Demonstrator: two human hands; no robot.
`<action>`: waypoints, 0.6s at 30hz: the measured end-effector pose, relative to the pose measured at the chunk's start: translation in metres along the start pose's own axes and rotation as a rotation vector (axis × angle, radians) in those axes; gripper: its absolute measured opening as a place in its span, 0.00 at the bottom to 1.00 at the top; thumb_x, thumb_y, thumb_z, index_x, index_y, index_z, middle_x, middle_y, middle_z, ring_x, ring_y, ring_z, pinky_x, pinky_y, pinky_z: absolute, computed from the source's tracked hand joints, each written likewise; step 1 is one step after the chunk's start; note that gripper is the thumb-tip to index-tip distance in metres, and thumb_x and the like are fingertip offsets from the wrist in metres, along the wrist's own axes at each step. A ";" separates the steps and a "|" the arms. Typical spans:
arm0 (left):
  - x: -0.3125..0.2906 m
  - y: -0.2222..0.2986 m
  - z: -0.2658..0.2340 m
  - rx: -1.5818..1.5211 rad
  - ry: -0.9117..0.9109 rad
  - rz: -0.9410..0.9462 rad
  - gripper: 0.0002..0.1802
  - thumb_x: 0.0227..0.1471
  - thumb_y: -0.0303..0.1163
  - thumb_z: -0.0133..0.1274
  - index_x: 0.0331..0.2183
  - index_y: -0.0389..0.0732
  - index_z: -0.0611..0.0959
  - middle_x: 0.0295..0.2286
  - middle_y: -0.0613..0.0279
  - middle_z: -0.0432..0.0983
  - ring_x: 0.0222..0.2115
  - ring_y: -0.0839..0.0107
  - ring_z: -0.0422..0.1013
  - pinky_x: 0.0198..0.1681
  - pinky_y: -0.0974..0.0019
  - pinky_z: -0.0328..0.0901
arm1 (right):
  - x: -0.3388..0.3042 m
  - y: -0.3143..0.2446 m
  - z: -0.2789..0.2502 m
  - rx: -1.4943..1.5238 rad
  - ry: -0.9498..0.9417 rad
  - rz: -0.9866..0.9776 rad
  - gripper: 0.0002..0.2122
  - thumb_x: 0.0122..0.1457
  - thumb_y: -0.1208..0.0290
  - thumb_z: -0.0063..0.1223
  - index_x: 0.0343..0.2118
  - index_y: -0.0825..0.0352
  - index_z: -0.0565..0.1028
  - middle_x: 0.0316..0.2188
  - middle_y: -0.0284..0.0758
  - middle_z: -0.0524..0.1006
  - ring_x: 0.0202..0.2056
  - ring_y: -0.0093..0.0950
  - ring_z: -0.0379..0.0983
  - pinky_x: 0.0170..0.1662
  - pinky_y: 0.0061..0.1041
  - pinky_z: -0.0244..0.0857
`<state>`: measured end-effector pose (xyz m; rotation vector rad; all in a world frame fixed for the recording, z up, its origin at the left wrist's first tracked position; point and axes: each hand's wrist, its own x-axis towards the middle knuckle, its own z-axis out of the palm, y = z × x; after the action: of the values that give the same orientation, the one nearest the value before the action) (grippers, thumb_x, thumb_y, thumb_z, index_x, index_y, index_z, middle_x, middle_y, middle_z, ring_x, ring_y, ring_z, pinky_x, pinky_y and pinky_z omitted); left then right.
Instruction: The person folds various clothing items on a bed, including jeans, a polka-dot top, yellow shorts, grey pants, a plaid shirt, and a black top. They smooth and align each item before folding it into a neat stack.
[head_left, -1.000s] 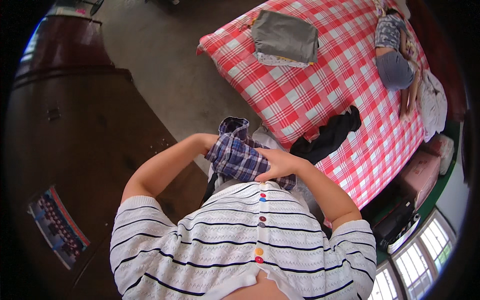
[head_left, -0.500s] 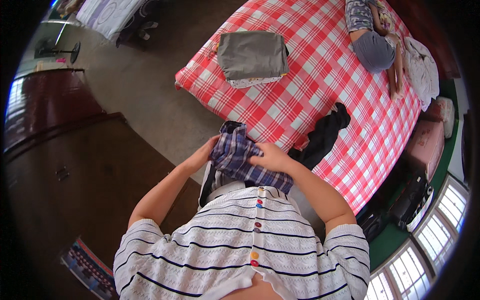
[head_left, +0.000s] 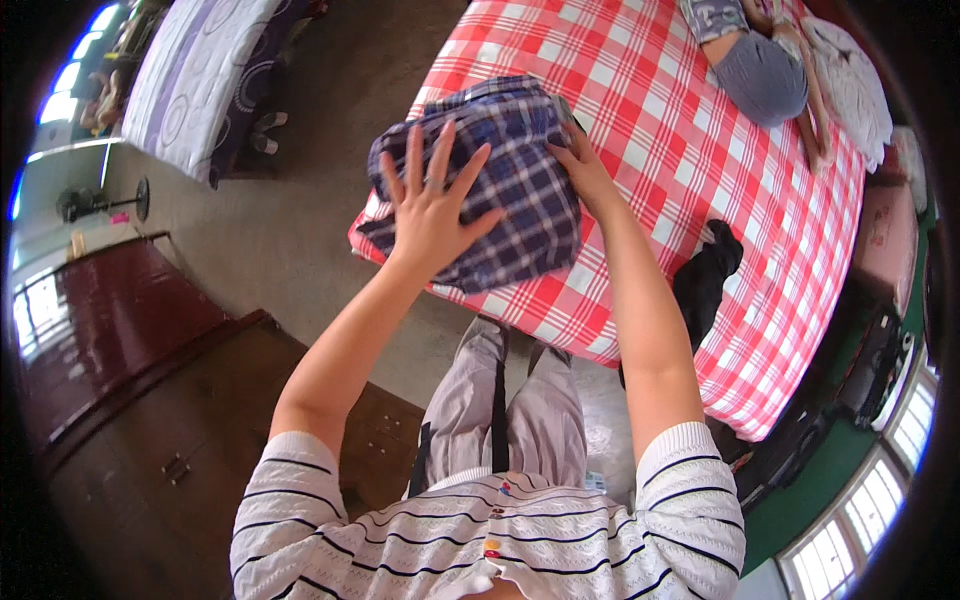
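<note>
A folded navy-and-white plaid garment lies near the bed's corner, over the stack of folded clothes, which it almost wholly hides. My left hand rests flat on its left part, fingers spread wide. At its right edge is my right hand, touching the cloth with the thumb held apart; its other fingers stretch along the side and are partly hidden. Right of my right forearm, a crumpled black garment lies on the bed.
A red-and-white checked sheet covers the bed. A person lies at its far right beside a white cloth. Dark wooden furniture stands at left. Farther off are a second bed and a black fan.
The plaid garment has gone from in front of my body forward onto the stack, covering the grey folded cloth. Both arms now reach farther out, and my left hand has spread open.
</note>
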<state>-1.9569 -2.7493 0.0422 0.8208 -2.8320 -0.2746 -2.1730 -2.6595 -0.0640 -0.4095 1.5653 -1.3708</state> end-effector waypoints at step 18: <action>0.006 -0.019 0.180 0.061 -0.136 -0.080 0.34 0.40 0.32 0.59 0.52 0.49 0.70 0.54 0.49 0.59 0.56 0.47 0.52 0.59 0.49 0.47 | -0.068 0.157 -0.103 -0.661 0.643 -0.458 0.26 0.45 0.70 0.61 0.50 0.64 0.67 0.52 0.46 0.65 0.57 0.43 0.56 0.57 0.46 0.50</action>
<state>-1.9924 -2.7452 -0.1356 0.9650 -2.9506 -0.2661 -2.1732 -2.5011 -0.1854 -0.8186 2.5944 -1.3577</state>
